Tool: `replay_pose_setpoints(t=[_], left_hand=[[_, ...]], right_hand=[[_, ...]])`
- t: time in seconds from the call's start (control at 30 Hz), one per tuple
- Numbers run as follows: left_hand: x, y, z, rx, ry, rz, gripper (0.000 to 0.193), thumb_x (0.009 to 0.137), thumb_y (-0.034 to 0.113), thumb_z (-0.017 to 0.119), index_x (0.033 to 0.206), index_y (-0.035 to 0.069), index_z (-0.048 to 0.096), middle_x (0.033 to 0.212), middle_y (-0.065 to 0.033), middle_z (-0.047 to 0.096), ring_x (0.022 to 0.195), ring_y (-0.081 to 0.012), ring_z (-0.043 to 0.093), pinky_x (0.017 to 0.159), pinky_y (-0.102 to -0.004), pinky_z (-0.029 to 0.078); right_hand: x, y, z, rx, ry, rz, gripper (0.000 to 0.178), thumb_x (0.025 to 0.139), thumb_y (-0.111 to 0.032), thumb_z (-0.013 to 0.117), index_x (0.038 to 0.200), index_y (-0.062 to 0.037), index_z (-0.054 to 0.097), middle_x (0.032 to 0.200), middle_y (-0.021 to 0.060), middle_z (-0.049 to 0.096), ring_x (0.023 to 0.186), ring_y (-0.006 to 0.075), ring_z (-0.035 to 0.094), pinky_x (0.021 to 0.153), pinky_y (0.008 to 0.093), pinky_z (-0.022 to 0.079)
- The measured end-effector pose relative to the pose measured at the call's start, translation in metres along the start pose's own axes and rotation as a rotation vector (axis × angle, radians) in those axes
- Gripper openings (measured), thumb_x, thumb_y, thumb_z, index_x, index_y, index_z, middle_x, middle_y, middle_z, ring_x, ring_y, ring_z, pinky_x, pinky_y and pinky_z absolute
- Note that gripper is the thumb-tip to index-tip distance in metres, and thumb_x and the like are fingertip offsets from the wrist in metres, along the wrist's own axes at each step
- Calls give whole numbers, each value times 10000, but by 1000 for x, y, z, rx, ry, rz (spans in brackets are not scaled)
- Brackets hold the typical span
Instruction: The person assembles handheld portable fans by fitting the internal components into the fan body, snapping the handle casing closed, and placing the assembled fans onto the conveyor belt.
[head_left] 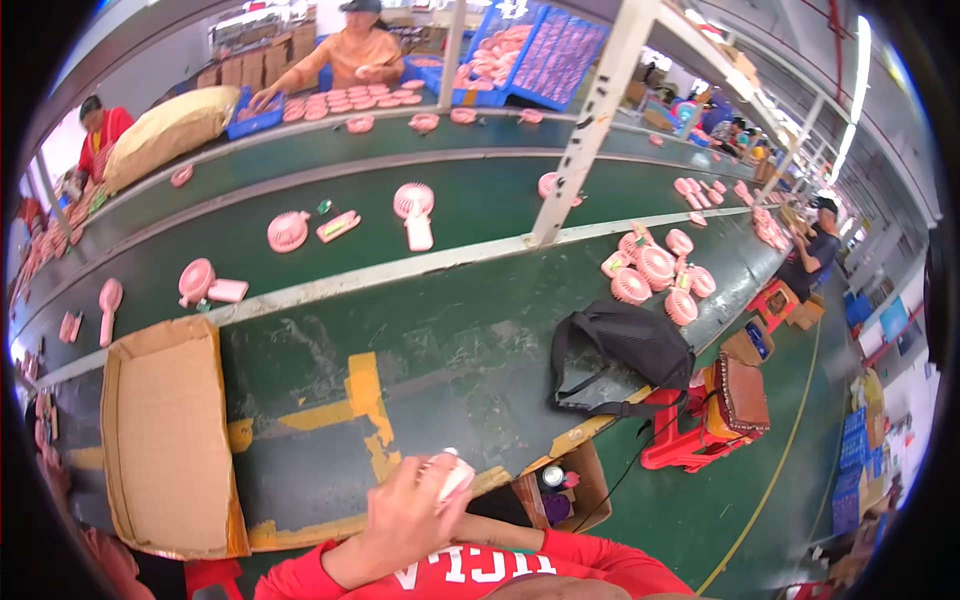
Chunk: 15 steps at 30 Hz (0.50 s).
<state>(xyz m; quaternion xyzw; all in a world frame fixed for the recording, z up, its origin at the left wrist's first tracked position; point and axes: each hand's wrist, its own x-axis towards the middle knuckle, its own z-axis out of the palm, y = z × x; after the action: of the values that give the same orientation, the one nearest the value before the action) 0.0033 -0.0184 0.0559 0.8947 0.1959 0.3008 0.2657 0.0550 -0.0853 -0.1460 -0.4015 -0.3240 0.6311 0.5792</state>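
Close to my body, at the near edge of the bench, my left hand (405,515) is closed round a small pale pink-and-white piece (456,482). Its full shape is hidden by the fingers, so I cannot make out what part it is. My right forearm (500,533) comes in from the right and passes behind the left hand. That right hand is covered, and its fingers do not show. The bench top (470,400) in front of both hands is dark, with worn yellow tape.
An open shallow cardboard box (165,440) lies at left. A black bag (630,350) and a heap of pink handheld fans (655,268) occupy the right. Beyond a white rail, pink fans (413,210) lie along a green conveyor. A red stool (680,440) stands beside the bench.
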Motion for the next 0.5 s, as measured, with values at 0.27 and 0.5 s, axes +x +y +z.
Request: replay_pose_setpoints(t=[0.27, 0.5], left_hand=[[38, -63, -1, -450, 30, -402, 457, 742, 153, 730, 1122, -22, 548, 914, -197, 625, 845, -305, 648, 750, -357, 512], [-2, -70, 15, 107, -110, -282, 595, 729, 249, 730, 1181, -28, 459, 969, -197, 583, 853, -360, 609, 703, -442, 496]], right_hand=[[9, -140, 11, 170, 51, 225, 245, 858, -235, 665, 984, -45, 574, 785, 35, 602, 666, 109, 593, 599, 241, 499], [50, -129, -20, 220, 218, 126, 281, 886, -235, 633, 1067, -31, 565, 912, 72, 645, 762, 137, 636, 641, 267, 539]])
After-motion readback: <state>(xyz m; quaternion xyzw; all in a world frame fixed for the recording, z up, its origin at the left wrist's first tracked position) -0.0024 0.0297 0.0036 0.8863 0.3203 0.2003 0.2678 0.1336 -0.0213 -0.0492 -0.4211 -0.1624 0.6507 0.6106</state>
